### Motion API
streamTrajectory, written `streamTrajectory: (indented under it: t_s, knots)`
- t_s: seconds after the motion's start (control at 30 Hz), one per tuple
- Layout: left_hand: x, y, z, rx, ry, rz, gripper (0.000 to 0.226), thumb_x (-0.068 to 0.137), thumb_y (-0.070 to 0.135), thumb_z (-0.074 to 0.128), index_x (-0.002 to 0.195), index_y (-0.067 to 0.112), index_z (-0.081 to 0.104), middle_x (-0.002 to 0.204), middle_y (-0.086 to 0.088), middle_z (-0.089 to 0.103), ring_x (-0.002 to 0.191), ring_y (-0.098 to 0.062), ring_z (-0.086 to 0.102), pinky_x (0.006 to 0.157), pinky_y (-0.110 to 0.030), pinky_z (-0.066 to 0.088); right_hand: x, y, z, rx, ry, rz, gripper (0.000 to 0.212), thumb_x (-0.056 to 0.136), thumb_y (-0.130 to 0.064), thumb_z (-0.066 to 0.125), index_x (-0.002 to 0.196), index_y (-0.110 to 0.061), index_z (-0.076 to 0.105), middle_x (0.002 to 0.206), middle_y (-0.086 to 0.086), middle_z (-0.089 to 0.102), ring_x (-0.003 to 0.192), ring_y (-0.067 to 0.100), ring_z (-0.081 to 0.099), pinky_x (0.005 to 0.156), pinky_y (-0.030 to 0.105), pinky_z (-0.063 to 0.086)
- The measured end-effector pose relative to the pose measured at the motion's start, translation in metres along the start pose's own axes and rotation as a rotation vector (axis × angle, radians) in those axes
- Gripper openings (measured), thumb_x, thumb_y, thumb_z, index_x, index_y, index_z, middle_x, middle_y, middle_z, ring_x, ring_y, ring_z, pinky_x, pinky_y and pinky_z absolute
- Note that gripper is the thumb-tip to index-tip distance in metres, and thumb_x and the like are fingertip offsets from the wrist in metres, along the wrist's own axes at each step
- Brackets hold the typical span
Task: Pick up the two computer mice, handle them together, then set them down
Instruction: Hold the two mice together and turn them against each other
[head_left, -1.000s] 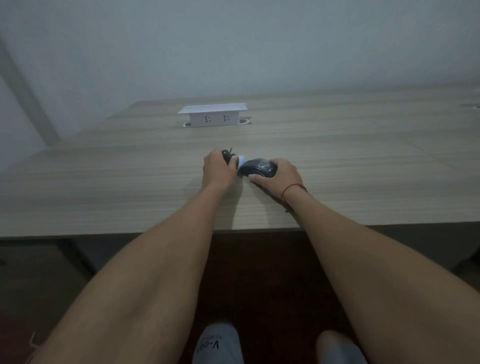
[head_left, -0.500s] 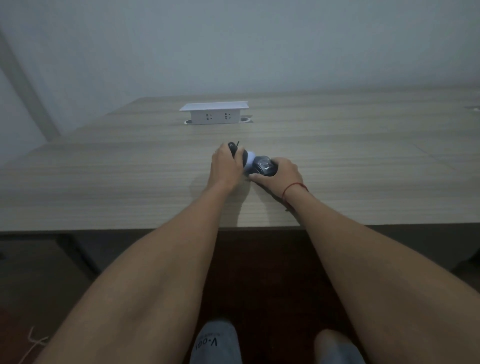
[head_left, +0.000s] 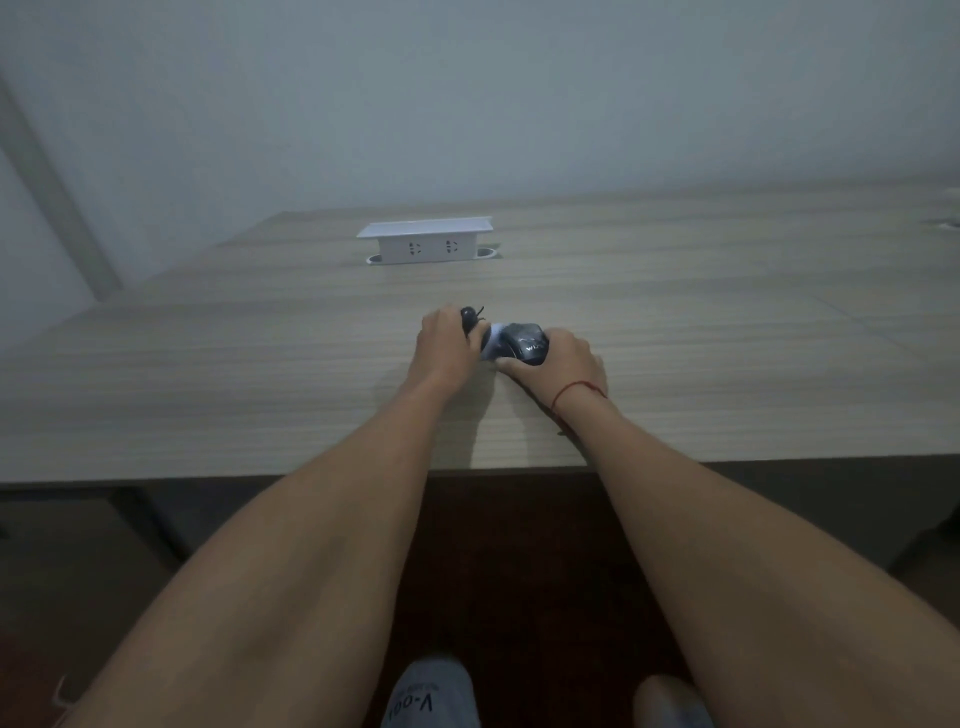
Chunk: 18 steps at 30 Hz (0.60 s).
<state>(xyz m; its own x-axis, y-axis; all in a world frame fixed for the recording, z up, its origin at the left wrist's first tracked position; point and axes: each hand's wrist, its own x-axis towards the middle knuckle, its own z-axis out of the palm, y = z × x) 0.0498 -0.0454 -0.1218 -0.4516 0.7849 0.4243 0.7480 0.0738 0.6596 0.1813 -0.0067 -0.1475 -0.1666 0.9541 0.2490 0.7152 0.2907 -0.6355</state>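
Tilting leftward, right hand's mouse (head_left: 527, 344)

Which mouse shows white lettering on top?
The black mouse in the right hand; the left hand mostly covers the other mouse, no lettering visible.

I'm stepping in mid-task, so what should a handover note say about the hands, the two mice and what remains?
Left hand: grip closed on the left mouse, mostly hidden; only its dark end shows above the fingers.
Right hand: grip closed on the black mouse, printed face towards the camera.
Position: both mice are pressed together at the middle of the wooden desk, in front of the white socket box. Something pale shows between them; I cannot tell what.
Done: both mice picked up and brought together.
Left: finish handling them, then set both down on the desk.
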Motion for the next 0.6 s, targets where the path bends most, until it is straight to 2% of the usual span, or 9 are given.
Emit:
streamTrajectory:
  t_s: [0.2,0.33,0.47,0.6]
  knots:
    - [-0.005,0.015,-0.006,-0.164,0.111,0.055,0.038,0.096,0.036,0.052,0.094,0.000,0.062,0.086,-0.010,0.059,0.078,-0.021,0.052,0.068,-0.027,0.037,0.001,0.002,-0.001,-0.005,0.001,0.009,0.054,0.068,-0.059,0.072,0.106,-0.021,0.062,0.096,0.001,0.067,0.090,0.025,0.061,0.084,0.039,0.051]
    - [-0.008,0.020,0.004,-0.115,0.038,0.055,0.038,0.096,0.033,0.052,0.101,-0.004,0.060,0.098,-0.018,0.063,0.087,-0.029,0.058,0.073,-0.033,0.046,0.002,0.002,0.001,0.013,0.021,0.006,0.049,0.070,-0.056,0.071,0.103,-0.021,0.063,0.094,0.000,0.069,0.085,0.023,0.063,0.082,0.041,0.054]
    - [-0.005,0.017,0.004,-0.006,0.026,0.005,0.035,0.097,0.029,0.051,0.105,-0.004,0.057,0.107,-0.021,0.061,0.097,-0.035,0.058,0.073,-0.032,0.040,0.001,0.002,-0.001,0.016,0.023,0.006,0.055,0.067,-0.058,0.073,0.105,-0.020,0.063,0.097,0.003,0.069,0.091,0.026,0.064,0.084,0.042,0.053]
    - [-0.001,0.022,-0.004,-0.084,0.066,0.076,0.034,0.096,0.029,0.053,0.095,-0.004,0.061,0.093,-0.017,0.062,0.082,-0.027,0.054,0.073,-0.033,0.043,0.001,0.003,0.000,0.037,0.019,0.009,0.051,0.067,-0.057,0.073,0.103,-0.021,0.063,0.093,0.000,0.067,0.088,0.024,0.062,0.083,0.040,0.053]
